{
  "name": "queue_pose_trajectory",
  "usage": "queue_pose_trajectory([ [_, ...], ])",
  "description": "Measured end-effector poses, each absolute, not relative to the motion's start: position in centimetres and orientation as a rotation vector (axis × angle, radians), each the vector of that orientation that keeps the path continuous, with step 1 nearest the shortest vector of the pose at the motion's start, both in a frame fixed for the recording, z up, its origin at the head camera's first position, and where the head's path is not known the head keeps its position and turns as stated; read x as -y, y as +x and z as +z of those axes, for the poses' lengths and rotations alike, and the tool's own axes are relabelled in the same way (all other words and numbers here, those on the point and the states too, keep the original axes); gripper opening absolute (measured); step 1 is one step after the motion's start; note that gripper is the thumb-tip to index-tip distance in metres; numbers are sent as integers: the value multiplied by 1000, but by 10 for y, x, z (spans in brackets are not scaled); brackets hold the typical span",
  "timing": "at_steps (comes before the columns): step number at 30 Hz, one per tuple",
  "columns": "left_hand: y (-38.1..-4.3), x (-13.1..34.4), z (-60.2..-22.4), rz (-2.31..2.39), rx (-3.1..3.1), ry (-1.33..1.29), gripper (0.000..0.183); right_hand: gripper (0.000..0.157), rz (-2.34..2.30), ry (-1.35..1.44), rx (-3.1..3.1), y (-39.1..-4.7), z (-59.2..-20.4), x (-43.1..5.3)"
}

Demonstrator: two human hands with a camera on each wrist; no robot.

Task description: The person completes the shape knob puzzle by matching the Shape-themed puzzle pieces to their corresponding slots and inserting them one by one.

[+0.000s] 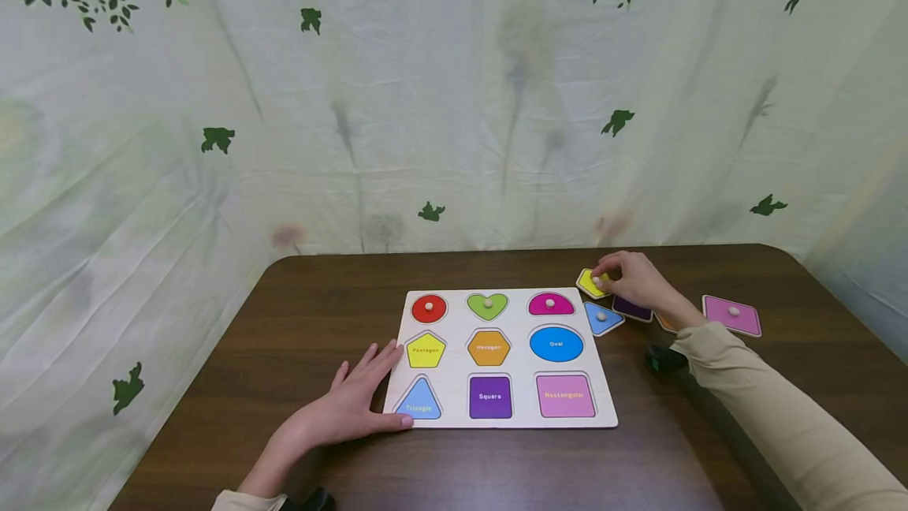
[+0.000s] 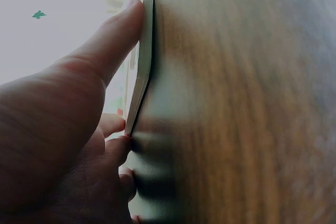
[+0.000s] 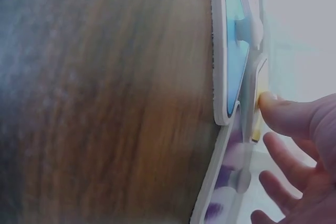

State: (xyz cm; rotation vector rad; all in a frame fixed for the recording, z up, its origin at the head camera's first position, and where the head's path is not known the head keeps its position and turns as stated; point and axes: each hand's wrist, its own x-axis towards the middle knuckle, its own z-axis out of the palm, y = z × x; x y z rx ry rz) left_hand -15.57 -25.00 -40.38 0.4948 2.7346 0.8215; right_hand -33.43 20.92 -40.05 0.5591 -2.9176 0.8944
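A wooden shape puzzle board (image 1: 507,322) lies on the dark table. Its red circle (image 1: 429,308), green heart (image 1: 487,306) and magenta semicircle (image 1: 550,304) sit in the top row; the lower slots show only printed shapes. My left hand (image 1: 358,397) lies flat with straight fingers against the board's left edge (image 2: 144,51), thumb at the bottom-left corner. My right hand (image 1: 627,278) is right of the board, fingertips (image 3: 281,114) pinching the knob of a yellow piece (image 1: 589,284). A blue piece (image 1: 603,317) and a purple piece (image 1: 633,310) lie just beside it.
A pink rectangle piece (image 1: 732,315) lies further right, and an orange piece (image 1: 664,322) peeks out under my right wrist. The table (image 1: 496,464) has rounded far corners. A leaf-printed cloth backdrop (image 1: 454,101) closes off the back and both sides.
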Motion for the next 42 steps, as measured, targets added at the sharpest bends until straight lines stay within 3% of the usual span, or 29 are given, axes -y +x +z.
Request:
queue_pose_trajectory([
  [42, -156, 249, -404, 806, -2744, 494, 106, 10, 1073, 712, 2856, -279, -381, -173],
])
